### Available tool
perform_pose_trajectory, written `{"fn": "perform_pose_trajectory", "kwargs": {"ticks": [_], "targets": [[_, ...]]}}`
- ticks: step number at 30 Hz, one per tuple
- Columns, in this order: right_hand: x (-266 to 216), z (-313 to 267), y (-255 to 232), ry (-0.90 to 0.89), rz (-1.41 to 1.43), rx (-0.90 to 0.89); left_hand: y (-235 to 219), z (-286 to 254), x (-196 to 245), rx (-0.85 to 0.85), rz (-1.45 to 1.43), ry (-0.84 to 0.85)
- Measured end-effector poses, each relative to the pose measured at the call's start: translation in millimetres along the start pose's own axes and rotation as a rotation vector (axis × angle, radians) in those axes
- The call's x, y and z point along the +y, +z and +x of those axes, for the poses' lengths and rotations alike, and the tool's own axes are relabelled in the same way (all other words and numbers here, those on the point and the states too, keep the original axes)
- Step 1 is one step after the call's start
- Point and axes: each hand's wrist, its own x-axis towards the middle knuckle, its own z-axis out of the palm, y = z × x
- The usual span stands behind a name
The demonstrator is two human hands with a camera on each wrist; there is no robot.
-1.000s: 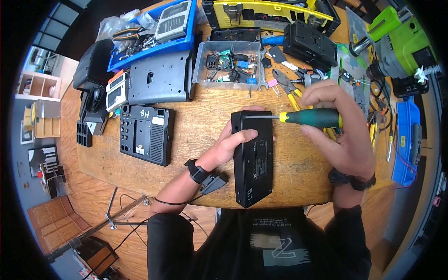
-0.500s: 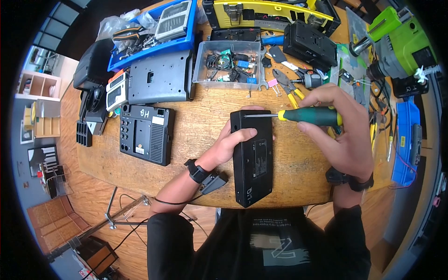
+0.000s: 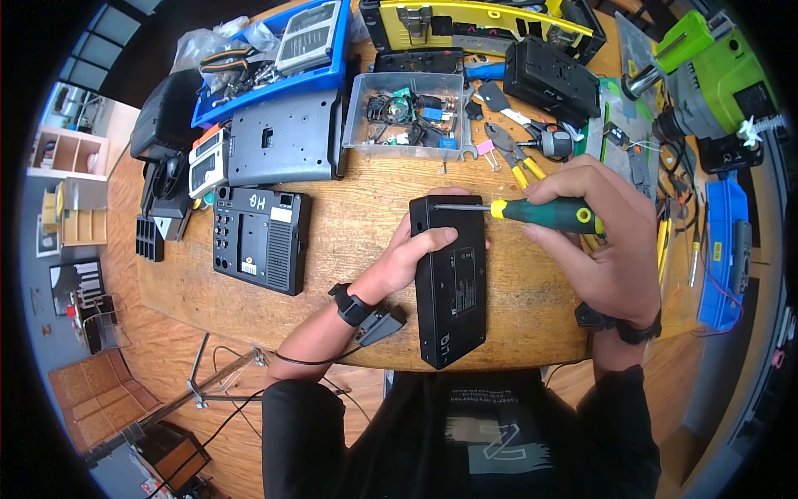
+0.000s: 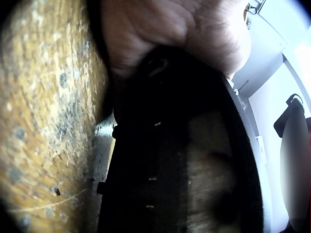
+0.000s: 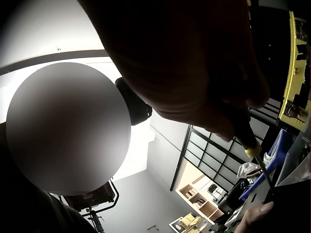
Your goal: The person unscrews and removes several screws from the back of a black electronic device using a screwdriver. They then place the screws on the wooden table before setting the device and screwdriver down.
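Holding hand: the left hand (image 3: 407,258) is clamping the black casing (image 3: 453,308) by its far half, the thumb lying over the left edge onto the upper face.
Casing: I am seeing its long axis running from the near edge of the table (image 3: 540,324) toward the back; whether its near end is overhanging, I cannot tell.
Screwdriver hand: the right hand (image 3: 611,241) is gripping the screwdriver (image 3: 519,210) by its green handle, thumb and fingers together round it.
Shaft to casing: the shaft is pointing left, crosswise to the long axis, the tip meeting the far left corner; I am not making out whether it is seated. The casing is lying left of the right hand; the left hand is nearer that corner.
Room: I am seeing bare wood right of the casing toward the right forearm (image 3: 618,349), and left toward the HQ-marked device (image 3: 262,241).
Beyond: the pliers (image 3: 504,141) are lying past the right hand, the clear bin (image 3: 399,152) is standing past the far end, and the blue tray (image 3: 339,62) and yellow case (image 3: 490,12) are bounding the back.
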Motion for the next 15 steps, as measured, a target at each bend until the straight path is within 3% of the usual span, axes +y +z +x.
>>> {"fn": "perform_pose_trajectory", "kwargs": {"ticks": [5, 8, 12, 13, 15], "targets": [[2.8, 2.0, 6.2, 0.212, 0.004, 0.1, 0.0, 0.7, -2.6, -0.014, -0.018, 0.011], [10.6, 3.1, -3.1, 0.257, 0.157, 0.191, -1.8, 0.3, -2.4, -0.035, 0.009, -0.015], [19.7, 6.1, -10.8, 0.263, 0.947, 0.368, 0.3, -0.3, -3.5, -0.005, -0.023, 0.004], [31.7, 3.5, -9.7, 0.303, 1.001, 0.296, 0.7, -0.9, -4.3, 0.008, -0.02, 0.008], [47.2, -0.2, -7.3, 0.425, 0.822, 0.073, 1.6, -1.9, -4.5, 0.011, -0.006, 0.017]]}}
